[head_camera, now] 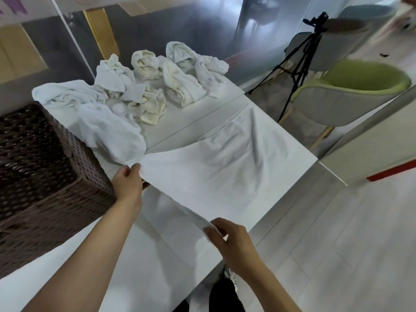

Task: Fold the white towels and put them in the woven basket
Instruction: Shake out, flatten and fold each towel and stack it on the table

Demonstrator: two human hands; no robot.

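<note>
A white towel (216,167) lies spread over the white table (139,255), its near edge lifted off the surface. My left hand (128,183) pinches the towel's left corner, close to the basket. My right hand (231,242) pinches the near right corner, at the table's front edge. The dark brown woven basket (45,176) stands on the table at the left, its inside hidden. One crumpled white towel (94,118) drapes over the basket's far rim. Several more crumpled white towels (171,75) are heaped at the far end of the table.
A green and grey chair (353,93) stands right of the table, with a black tripod (299,61) behind it. The table's right edge (292,131) runs diagonally above a light tiled floor. A grey wall and a glass panel stand behind the towel heap.
</note>
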